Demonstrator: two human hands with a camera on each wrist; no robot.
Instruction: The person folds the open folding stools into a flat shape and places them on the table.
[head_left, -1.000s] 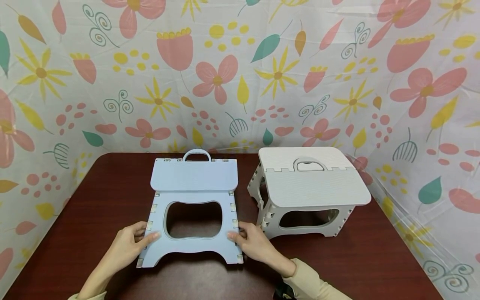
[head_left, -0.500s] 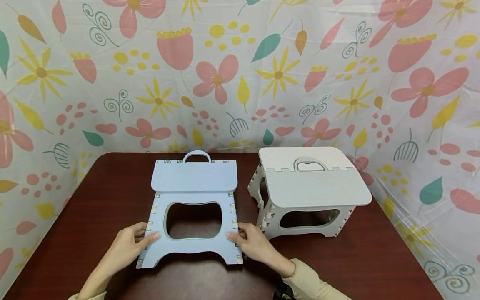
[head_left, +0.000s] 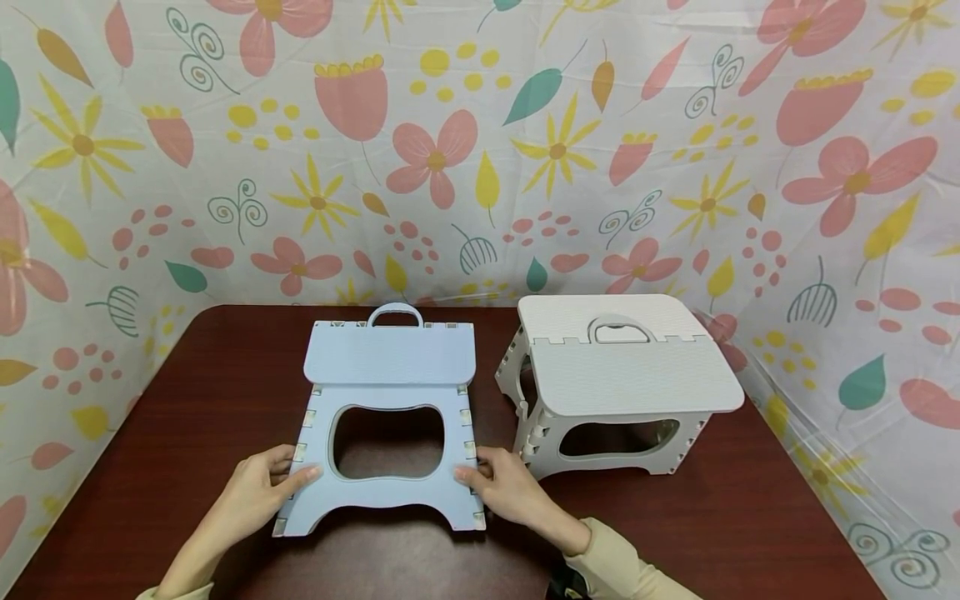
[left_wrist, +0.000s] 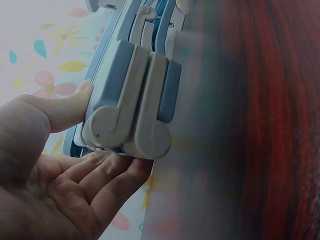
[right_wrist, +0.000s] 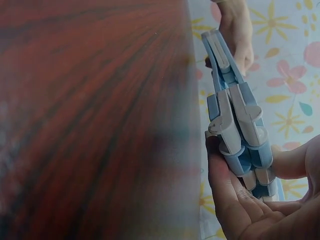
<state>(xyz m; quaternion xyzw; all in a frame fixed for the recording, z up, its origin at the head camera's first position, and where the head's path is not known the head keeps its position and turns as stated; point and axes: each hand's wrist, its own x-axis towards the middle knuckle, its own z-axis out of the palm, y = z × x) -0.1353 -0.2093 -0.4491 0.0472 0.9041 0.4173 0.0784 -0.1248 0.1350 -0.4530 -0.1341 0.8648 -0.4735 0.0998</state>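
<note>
Pale-blue plastic folding stool, folded flat, spans my left grip and right grip, both pinching its notched edges; red-brown wood-grained worktop stretches outward from my left; a white, ripple-topped plastic stool stands just beyond my right.

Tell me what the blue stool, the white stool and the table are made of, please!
The blue stool looks like hard plastic: dull, even color and smooth, molded-looking edges. The white stool is probably plastic too, with a matte, finely rippled top. The table has dark streaks like wood grain and a soft shine; real wood or just wood-look, I can't tell.
</note>
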